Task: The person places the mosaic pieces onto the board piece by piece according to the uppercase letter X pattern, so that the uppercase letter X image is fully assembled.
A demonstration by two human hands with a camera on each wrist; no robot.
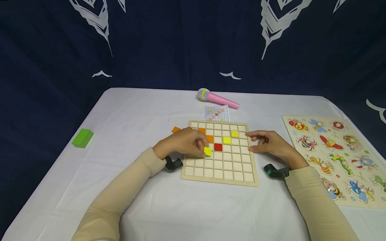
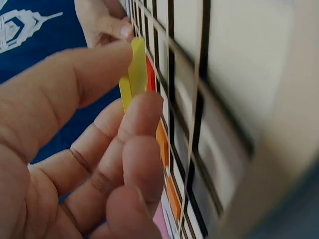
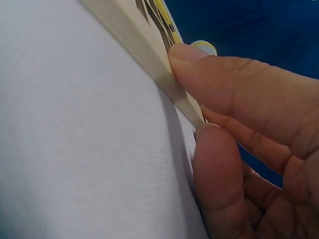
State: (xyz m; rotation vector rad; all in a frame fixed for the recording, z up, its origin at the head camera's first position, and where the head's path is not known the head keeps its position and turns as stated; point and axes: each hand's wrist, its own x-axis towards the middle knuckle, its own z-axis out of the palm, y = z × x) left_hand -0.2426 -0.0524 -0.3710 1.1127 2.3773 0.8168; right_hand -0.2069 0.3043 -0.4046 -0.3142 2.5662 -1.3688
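A square yellow tile [image 1: 207,151] is pinched between thumb and fingertips of my left hand [image 1: 184,142], over the left half of a wooden grid board [image 1: 219,182]. Seen from the left wrist, the tile [image 2: 138,69] stands tilted close to the grid. In the board's cells lie two orange tiles [image 1: 209,138], a red tile [image 1: 218,147] and two yellow tiles [image 1: 235,134]. My right hand [image 1: 269,144] touches the board's right edge; in the right wrist view its fingertips rest along the wooden edge [image 3: 159,79]. The left hand hides some cells.
An orange tile [image 1: 176,129] lies left of the board, partly hidden. Behind the board are a printed pattern card [image 1: 217,113] and a pink microphone [image 1: 221,99]. A green block [image 1: 82,138] lies far left; an insect puzzle board [image 1: 337,160] lies right, near the right forearm.
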